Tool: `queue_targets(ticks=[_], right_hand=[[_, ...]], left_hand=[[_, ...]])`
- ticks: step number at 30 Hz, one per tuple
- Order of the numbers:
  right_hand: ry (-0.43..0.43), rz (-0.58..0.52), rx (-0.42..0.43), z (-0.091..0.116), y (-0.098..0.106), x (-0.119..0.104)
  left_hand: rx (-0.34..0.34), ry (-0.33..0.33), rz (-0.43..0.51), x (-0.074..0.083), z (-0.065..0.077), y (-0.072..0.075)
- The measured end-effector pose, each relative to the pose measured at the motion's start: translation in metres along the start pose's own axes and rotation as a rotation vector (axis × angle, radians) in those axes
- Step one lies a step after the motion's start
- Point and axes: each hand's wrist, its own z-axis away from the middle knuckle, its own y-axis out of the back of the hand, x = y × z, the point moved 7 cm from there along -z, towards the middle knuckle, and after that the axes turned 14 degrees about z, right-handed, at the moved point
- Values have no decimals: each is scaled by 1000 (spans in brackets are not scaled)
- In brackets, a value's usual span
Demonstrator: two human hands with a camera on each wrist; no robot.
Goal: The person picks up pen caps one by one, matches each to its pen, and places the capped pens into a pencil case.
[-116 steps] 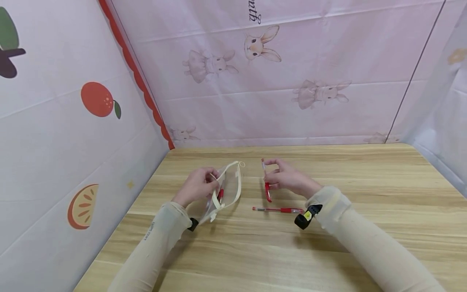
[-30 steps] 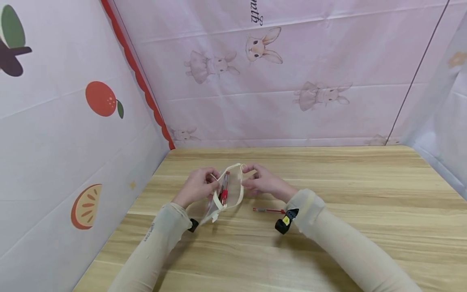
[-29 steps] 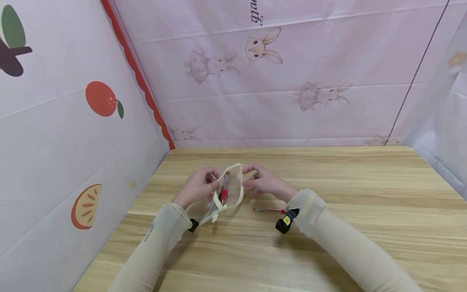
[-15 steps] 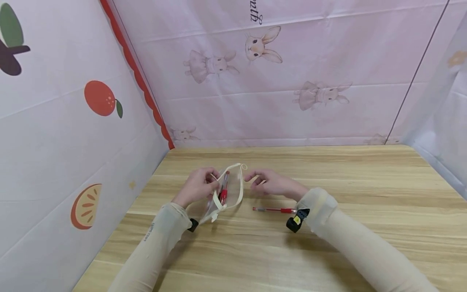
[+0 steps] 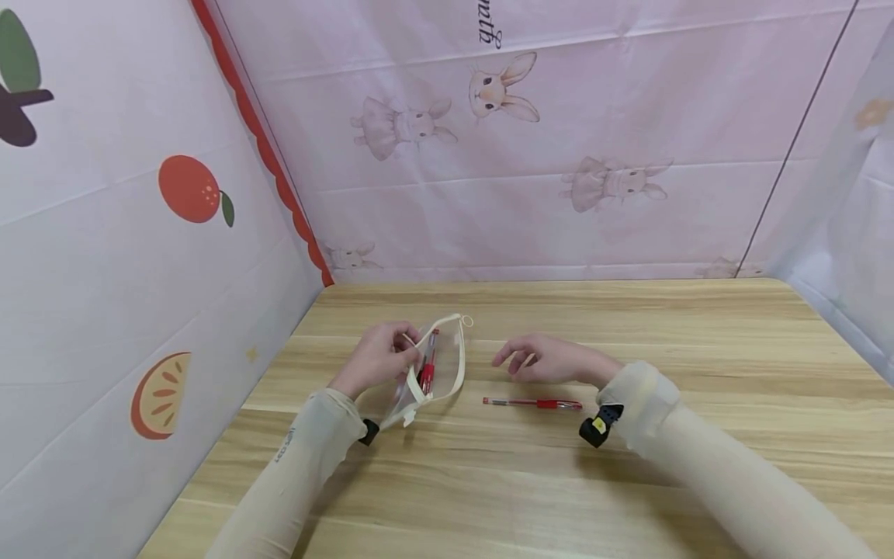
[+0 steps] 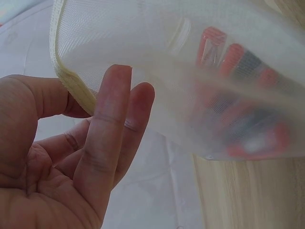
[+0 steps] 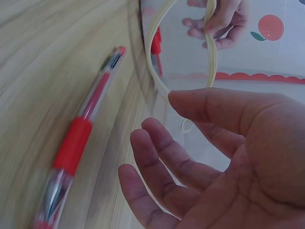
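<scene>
My left hand (image 5: 380,355) pinches the cream-edged rim of a translucent mesh zip pouch (image 5: 450,353) and keeps its mouth spread. Inside the pouch lie red pens (image 5: 428,373); through the mesh in the left wrist view several red and dark pen parts (image 6: 209,47) show, blurred. My right hand (image 5: 552,359), fingers loosely bent and holding nothing, hovers right of the pouch. Just below it a red gel pen (image 5: 534,403) lies on the table, its tip end towards the pouch. The right wrist view shows this pen (image 7: 78,143) beside my relaxed fingers, apart from them.
The wooden table (image 5: 531,497) ends at a pink rabbit-print cloth (image 5: 524,217) at the back. A white fruit-print cloth (image 5: 84,295) rises along the left side. A small ring pull (image 5: 467,321) hangs at the pouch's far corner.
The pen my right hand held earlier is now in the pouch. My right hand has since drawn back to the right, over the pen on the table. The left hand stays put.
</scene>
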Motion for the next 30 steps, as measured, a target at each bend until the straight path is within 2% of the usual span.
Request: queue_targets(ticks=[7,18,30], right_hand=[[-14,34,-33,12,0,10],[-19,83,-83,24,-6,12],[10,101,-94,24,-13,12]], left_hand=[[-8,-8,-13,-1,0,-1],[-16,-24,-14,-4,0,-4],[-11,-6,-30,-6,-1,-6]])
